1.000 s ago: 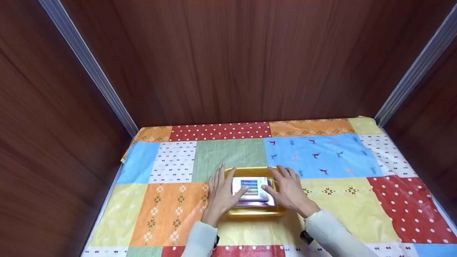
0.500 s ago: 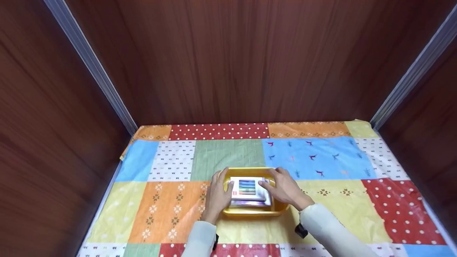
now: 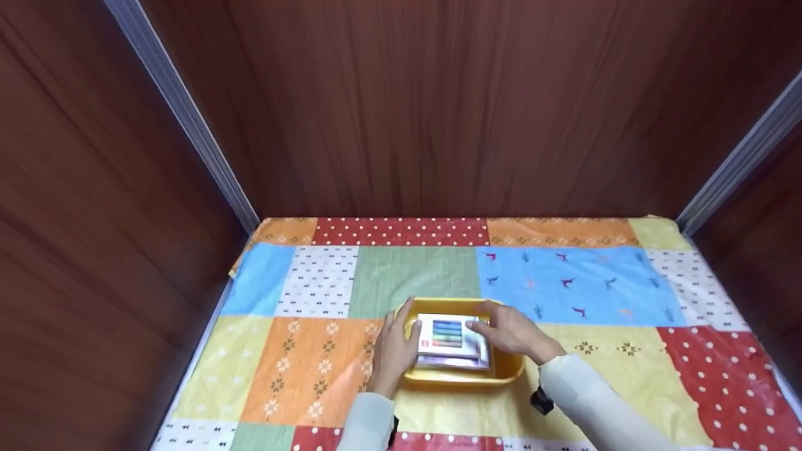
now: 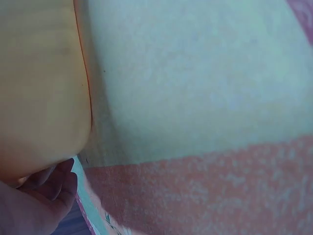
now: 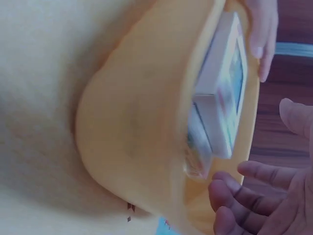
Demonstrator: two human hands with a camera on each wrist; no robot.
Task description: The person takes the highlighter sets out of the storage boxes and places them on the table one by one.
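Right hand (image 3: 517, 332): empty, fingers apart
Left hand (image 3: 395, 349): basket's (image 3: 467, 381) left edge; grip unclear
Top box (image 3: 446, 334): between them, long axis left-right

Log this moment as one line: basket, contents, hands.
yellow basket: on patchwork cloth | white box: inside, atop another package | left hand: at basket's left end, grip unclear | right hand: right side, off the box

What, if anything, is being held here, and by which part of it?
The left grip seems to hold the yellow rounded plastic tub by its left rim; the right grip, fingers relaxed, holds nothing.
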